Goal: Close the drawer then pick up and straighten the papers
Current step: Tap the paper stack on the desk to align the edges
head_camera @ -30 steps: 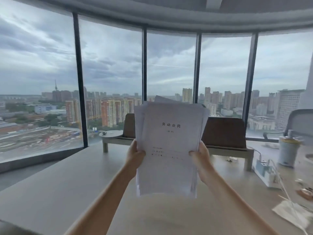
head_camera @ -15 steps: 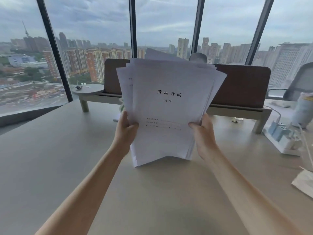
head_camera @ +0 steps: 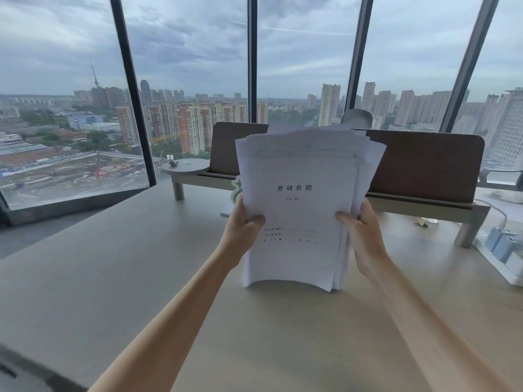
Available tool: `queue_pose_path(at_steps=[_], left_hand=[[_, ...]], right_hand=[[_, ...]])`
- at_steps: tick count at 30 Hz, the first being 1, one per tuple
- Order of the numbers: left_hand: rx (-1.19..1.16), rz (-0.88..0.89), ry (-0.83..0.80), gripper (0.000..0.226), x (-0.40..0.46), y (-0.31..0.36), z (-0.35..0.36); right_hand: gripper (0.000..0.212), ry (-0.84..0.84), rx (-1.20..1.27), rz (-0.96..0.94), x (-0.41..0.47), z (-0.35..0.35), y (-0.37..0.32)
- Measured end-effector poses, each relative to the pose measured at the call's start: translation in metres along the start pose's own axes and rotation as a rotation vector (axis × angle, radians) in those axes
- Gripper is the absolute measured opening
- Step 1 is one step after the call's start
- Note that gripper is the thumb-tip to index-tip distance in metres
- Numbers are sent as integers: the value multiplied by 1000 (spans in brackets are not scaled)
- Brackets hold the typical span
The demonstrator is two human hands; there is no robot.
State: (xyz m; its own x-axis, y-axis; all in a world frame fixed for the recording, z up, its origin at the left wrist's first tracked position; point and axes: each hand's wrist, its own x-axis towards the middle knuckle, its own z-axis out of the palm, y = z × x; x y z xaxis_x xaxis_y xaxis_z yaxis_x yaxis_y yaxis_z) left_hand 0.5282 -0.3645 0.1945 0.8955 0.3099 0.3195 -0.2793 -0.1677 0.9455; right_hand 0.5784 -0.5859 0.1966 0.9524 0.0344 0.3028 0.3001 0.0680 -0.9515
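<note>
A stack of white papers [head_camera: 300, 210] stands upright in front of me, its bottom edge resting on or just above the pale desk [head_camera: 141, 278]. The front sheet carries black printed characters. The upper edges are fanned and uneven. My left hand [head_camera: 243, 224] grips the stack's left edge with the thumb on the front sheet. My right hand [head_camera: 359, 230] grips the right edge the same way. No drawer is in view.
A brown divider panel [head_camera: 424, 162] on a low grey shelf crosses the desk behind the papers. A white power strip with plugs [head_camera: 503, 250] lies at the right edge. Floor-to-ceiling windows [head_camera: 186, 66] stand beyond. A dark chair part [head_camera: 17, 374] shows at bottom left.
The papers have come down from mid-air to the desk surface and stand more squarely. The stack's lower edges look more even. My view has tilted down toward the desk.
</note>
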Motion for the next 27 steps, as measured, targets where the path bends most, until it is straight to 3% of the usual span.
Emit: queue_pose_path(at_steps=[9, 23, 27], left_hand=[[-57, -11, -17, 39, -4, 4, -1], [-9, 50, 64, 37, 5, -2, 13], [-80, 54, -2, 31, -1, -7, 6]], right_hand=[[33, -33, -149, -62, 8, 2, -8], [35, -17, -19, -41, -4, 3, 19], [25, -63, -33, -79, -2, -1, 9]])
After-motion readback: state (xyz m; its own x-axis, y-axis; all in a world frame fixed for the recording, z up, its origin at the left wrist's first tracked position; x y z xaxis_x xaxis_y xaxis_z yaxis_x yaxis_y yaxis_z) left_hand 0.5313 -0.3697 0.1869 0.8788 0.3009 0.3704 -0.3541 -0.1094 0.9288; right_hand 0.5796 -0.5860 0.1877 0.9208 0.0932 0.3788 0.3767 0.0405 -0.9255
